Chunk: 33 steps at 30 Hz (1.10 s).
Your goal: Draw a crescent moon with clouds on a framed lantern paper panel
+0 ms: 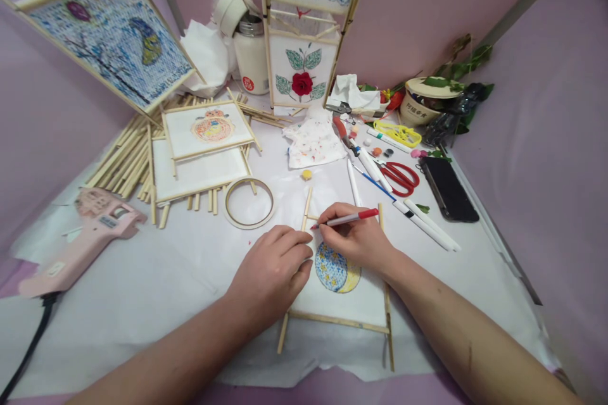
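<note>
Our right hand (357, 239) pinches a red-capped pen (349, 218), its tip at the upper left of the framed drawing (351, 307), which lies on the worktop (190, 323) before us. Our left hand (275, 269) rests at the frame's left side, fingers together and slightly curled, pinching nothing we can see. Just beyond it lies a roll of tape (228, 205); red-handled scissors (401, 178) and a phone (449, 190) lie to the right.

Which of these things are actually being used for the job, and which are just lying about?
In use, it seems:
- pen with a red end, in the right hand
- framed panel, under the left hand

Apparently just lying about:
- phone
- pink glue gun
- roll of tape
</note>
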Each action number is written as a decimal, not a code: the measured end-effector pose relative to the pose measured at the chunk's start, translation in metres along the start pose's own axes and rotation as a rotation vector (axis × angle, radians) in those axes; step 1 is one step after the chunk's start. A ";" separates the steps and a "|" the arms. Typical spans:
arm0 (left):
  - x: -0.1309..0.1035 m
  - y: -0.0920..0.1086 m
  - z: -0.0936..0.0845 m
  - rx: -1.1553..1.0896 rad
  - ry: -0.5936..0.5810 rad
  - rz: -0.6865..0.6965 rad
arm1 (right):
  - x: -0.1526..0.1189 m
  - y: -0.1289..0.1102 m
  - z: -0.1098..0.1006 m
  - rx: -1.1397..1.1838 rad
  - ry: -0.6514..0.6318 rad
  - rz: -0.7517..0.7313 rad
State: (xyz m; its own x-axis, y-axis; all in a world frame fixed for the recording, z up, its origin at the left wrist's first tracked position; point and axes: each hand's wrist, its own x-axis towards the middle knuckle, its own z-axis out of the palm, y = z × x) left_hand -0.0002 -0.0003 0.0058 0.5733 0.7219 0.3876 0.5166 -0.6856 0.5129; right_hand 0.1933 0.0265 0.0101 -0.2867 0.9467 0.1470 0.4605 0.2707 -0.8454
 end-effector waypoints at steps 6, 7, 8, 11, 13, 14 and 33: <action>-0.001 -0.001 0.000 0.010 -0.007 -0.010 | -0.001 0.002 0.000 0.007 -0.013 0.012; -0.001 -0.001 0.000 0.011 -0.008 -0.011 | -0.001 0.002 0.000 0.007 -0.013 0.013; -0.001 -0.001 0.000 0.012 -0.009 -0.011 | -0.001 0.002 0.000 0.008 -0.014 0.013; 0.000 0.000 -0.001 0.012 -0.006 -0.007 | 0.000 0.001 0.001 0.009 -0.009 0.003; 0.000 0.001 -0.002 0.019 -0.006 -0.008 | 0.000 0.000 0.000 0.004 -0.003 -0.001; 0.000 0.001 -0.002 0.023 -0.004 -0.009 | 0.000 0.000 0.000 0.002 -0.001 -0.001; 0.000 0.000 -0.001 0.019 0.002 -0.005 | -0.001 0.001 0.000 0.000 -0.004 0.004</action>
State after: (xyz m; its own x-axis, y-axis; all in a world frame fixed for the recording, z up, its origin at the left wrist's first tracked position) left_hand -0.0003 0.0000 0.0066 0.5695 0.7255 0.3864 0.5318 -0.6836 0.4999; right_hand 0.1937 0.0261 0.0093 -0.2886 0.9469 0.1419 0.4618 0.2674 -0.8457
